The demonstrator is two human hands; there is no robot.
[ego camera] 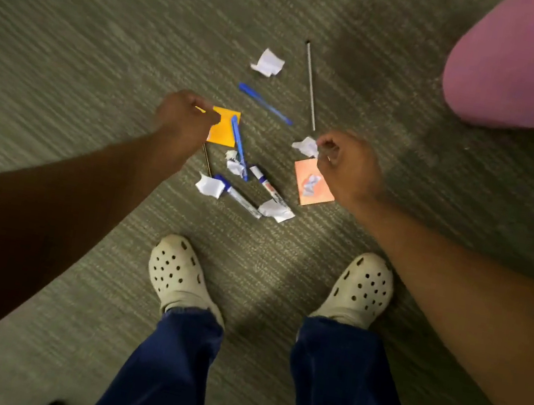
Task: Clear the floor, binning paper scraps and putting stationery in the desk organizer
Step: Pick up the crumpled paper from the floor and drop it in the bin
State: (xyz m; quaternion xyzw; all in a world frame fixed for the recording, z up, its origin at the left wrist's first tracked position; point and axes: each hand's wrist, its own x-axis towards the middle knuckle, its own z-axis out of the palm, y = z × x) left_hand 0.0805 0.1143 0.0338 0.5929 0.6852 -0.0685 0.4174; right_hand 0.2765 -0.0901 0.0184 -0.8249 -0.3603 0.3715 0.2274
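Note:
On the grey-green carpet lies a litter of stationery and paper. My left hand [186,117] hangs with curled fingers over the left edge of an orange sticky note [226,132]. My right hand [345,165], also curled, hangs beside a white paper scrap [306,145] and above a pink sticky note [320,193]. Neither hand visibly holds anything. Two blue pens [265,103] [239,146], two white markers [270,185] [242,198], a thin pencil [207,160] and a slim grey rod [310,85] lie among more scraps [267,62] [207,185] [276,211]. No bin or organizer is in view.
My feet in cream clogs [179,272] [363,289] stand just in front of the pile, below blue trouser legs [164,367]. A large pink rounded object [508,65] fills the top right corner. Bare carpet [75,35] stretches to the left and behind the pile.

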